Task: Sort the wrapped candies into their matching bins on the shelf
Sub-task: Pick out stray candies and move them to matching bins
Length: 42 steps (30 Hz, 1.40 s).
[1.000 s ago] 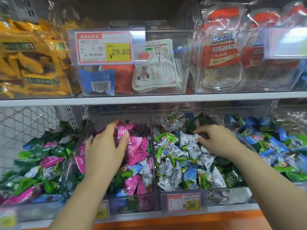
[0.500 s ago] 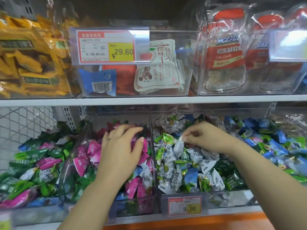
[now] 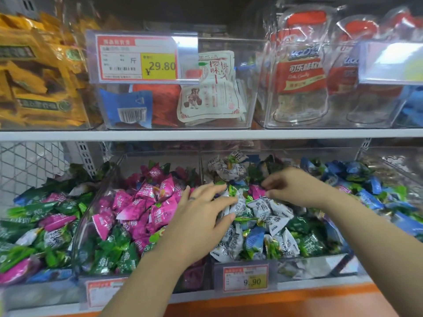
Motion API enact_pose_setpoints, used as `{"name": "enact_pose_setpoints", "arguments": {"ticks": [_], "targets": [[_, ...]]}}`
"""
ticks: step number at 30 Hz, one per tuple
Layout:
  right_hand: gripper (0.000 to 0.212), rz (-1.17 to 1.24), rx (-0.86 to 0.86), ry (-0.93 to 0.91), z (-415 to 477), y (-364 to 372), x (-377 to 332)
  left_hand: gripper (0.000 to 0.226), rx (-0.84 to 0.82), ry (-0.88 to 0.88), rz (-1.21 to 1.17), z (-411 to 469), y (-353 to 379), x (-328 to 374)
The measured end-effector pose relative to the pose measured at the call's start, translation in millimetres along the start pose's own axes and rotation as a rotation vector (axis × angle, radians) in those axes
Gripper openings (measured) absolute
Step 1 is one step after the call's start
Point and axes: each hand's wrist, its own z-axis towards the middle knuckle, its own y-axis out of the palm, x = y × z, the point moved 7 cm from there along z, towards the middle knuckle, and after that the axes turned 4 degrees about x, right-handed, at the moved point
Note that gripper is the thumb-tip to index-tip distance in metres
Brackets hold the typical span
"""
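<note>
The right grip (image 3: 295,191) is pinching a stray pink candy (image 3: 256,191) lying just left of its fingertips in the white-wrapper bin (image 3: 315,268). The left grip (image 3: 201,216), spread and empty, is hovering nearer the pink bin (image 3: 88,216).

The left forearm (image 3: 146,271) and right forearm (image 3: 366,229) are bare as far as they show. The left hand (image 3: 201,216) wears a thin dark ring (image 3: 192,198) on one finger.

Grasp of right hand (image 3: 295,188) unclear; lower-left price label (image 3: 101,291) blurred.
</note>
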Motion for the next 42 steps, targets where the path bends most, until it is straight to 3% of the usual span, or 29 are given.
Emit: {"name": "enact_pose_setpoints", "arguments": {"ticks": [6, 9, 16, 21, 25, 30, 34, 37, 39, 42], "targets": [[0.049, -0.117, -0.110, 0.034, 19.0, 19.2, -3.2, 0.039, -0.015, 0.000, -0.011, 1.1, 6.2, 3.2], [0.048, -0.086, -0.050, 0.072, 27.5, 21.0, -1.8, 0.038, 0.001, -0.002, -0.027, 1.7, 3.6, 1.4], [0.021, 0.278, 0.222, 0.101, 7.9, -9.6, 1.2, 0.033, 0.108, 0.013, -0.110, 2.3, -11.3, 2.0], [0.015, 0.600, 0.401, 0.098, -20.2, -37.8, -8.2, 0.038, 0.211, 0.037, -0.178, 3.5, -15.9, 10.6], [0.012, 0.822, 0.296, 0.043, -46.3, -36.2, -28.0, 0.061, 0.242, 0.103, -0.326, 4.9, -18.1, 30.6], [0.011, 0.895, 0.260, -0.007, -75.6, -32.8, -33.1, 0.041, 0.280, 0.182, -0.411, 6.4, -16.3, 54.3], [0.008, 0.819, 0.430, 0.123, -98.3, -42.3, 11.7, 0.037, 0.244, 0.168, -0.409, 7.8, -6.9, 61.1], [0.009, 0.521, 0.546, 0.202, -113.1, -51.8, 49.2, 0.038, 0.229, 0.142, -0.413, 9.2, -2.1, 60.2], [0.014, 0.360, 0.469, 0.241, -118.3, -48.5, 67.4, 0.039, 0.226, 0.142, -0.405, 9.8, -0.3, 60.0], [0.036, 0.213, 0.217, 0.217, -118.0, -28.4, 77.6, 0.042, 0.222, 0.143, -0.406, 11.1, 2.1, 59.9]]}}
